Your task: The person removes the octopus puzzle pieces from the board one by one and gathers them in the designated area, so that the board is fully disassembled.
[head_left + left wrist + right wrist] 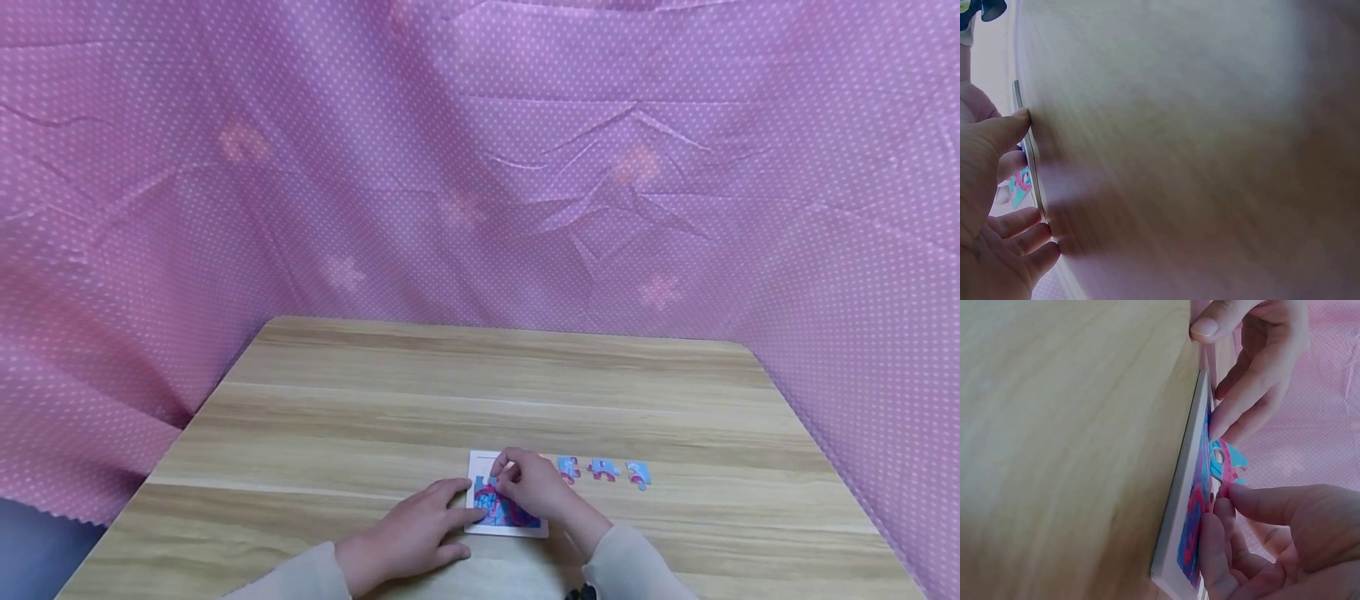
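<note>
A white-bordered puzzle board [480, 460] lies near the table's front, partly filled with blue, pink and purple pieces. My left hand [412, 527] is at its left edge, fingers spread and fairly straight, with one finger reaching over onto the picture. In the left wrist view, the left fingertips [1040, 226] touch along the board's side. My right hand [542, 486] is over the board's upper right part. Between thumb and finger it pinches a blue and pink puzzle piece [1232, 460], seen in the right wrist view tilted up from the board's surface.
Three loose puzzle pieces, a left one [567, 469], a middle one [603, 469] and a right one [639, 473], lie in a row right of the board. The wood-grain table [480, 383] is surrounded by a pink dotted curtain [480, 167].
</note>
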The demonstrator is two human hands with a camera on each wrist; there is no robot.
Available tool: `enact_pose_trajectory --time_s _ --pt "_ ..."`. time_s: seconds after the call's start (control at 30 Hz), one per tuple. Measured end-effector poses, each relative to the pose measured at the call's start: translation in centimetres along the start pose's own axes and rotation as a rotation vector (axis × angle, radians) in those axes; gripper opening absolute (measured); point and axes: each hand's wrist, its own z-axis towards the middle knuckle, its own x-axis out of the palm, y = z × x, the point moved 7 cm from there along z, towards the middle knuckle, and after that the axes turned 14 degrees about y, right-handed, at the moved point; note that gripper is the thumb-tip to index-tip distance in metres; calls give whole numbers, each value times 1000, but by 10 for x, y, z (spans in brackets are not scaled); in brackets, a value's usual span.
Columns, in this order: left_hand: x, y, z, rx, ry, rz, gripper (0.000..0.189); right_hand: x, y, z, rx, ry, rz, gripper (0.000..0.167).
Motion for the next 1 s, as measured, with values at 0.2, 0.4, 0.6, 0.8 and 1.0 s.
enact_pose_trajectory --time_s 0.2,0.4,0.6,0.8,1.0 --pt "0 0 -1 -11 19 -11 47 0 -6 0 37 3 71 9" --pt "0 0 -1 -18 25 -18 47 0 -11 0 -9 12 242 9" --pt "1 1 0 -20 22 -20 47 -7 -12 -4 -84 12 328 12" --pt "1 2 1 -32 51 -52 47 -18 -19 -14 -103 37 397 12" --pt "2 4 1 -44 78 -75 48 -34 -32 -29 -85 -8 344 14"
